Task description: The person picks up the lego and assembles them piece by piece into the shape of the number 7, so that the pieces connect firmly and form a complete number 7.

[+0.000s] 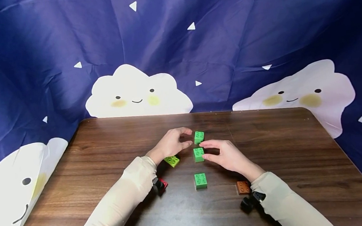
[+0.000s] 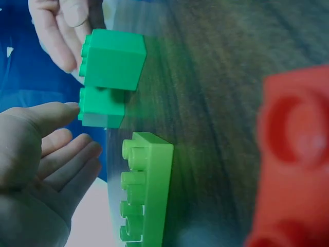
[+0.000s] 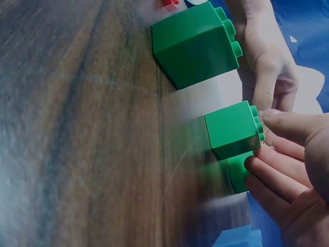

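Head view: three boxy, round-studded green bricks [image 1: 200, 181] are lined up on the wood-grained table [image 1: 275, 136]. The left hand [image 1: 171, 143], empty and loosely curved, is held beside the farthest brick [image 1: 199, 137]; the right hand [image 1: 227, 155], likewise ungrasping, is poised at the middle brick [image 1: 198, 155], contact being unclear.

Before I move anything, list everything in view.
Green blocks: 3, green, front-to-back row mid-table
Lime block: 1, lime, left of green row
Red block: 1, red, by left wrist
Orange block: 1, orange-brown, by right wrist
Blue block: 1, light blue, right wrist view's bottom edge
Table: 1, brown, underneath
Curtain: 1, blue with white clouds, behind
Wrist cameras: 2, black
Sleeves: 2, cream, forearms
Hands: 2, bare, flanking farther green blocks
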The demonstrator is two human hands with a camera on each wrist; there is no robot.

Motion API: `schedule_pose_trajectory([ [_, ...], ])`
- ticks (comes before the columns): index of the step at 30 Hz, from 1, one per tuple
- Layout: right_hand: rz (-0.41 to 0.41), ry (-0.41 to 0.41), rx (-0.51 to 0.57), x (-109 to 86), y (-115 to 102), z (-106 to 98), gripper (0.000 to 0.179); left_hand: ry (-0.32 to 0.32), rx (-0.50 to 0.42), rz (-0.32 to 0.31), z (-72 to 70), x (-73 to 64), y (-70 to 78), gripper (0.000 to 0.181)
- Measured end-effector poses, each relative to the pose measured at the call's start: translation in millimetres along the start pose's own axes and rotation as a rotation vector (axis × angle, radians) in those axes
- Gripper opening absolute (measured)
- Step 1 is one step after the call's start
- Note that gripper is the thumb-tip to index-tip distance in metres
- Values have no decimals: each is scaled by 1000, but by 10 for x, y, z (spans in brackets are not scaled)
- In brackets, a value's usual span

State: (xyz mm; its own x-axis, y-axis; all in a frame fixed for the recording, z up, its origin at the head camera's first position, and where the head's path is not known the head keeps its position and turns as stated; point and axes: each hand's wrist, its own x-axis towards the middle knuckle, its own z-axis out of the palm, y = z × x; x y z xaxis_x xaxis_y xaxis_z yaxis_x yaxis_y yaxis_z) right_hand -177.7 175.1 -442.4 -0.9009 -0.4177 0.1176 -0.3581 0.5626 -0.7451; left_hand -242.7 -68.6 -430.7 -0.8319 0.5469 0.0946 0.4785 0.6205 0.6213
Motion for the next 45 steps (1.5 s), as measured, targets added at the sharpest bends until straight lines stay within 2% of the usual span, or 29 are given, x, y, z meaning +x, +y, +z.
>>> schedule_pose_trajectory([
  [6, 17, -13, -18, 12, 17, 40, 40, -33, -33, -30, 21, 77, -14, 41],
  [10, 25, -9, -45, 4, 9, 50, 40, -48, -38, -23, 45, 129, -7, 44],
  [19, 23, 16, -69, 3, -14, 39, 39, -47, -44, -22, 79, 241, -5, 50],
  [24, 41, 22, -76, 9, -17, 33, 39, -66, -39, -33, 88, 261, 40, 49],
  [30, 24, 28, -89, 23, -16, 25, 39, -75, -17, -48, 78, 296, 97, 41],
  [38, 25, 21, -87, 27, -12, 31, 39, -86, -26, -52, 61, 308, 90, 39],
  [45, 64, -9, -52, 28, -1, 40, 42, -101, -30, -73, 86, 304, 62, 36],
])
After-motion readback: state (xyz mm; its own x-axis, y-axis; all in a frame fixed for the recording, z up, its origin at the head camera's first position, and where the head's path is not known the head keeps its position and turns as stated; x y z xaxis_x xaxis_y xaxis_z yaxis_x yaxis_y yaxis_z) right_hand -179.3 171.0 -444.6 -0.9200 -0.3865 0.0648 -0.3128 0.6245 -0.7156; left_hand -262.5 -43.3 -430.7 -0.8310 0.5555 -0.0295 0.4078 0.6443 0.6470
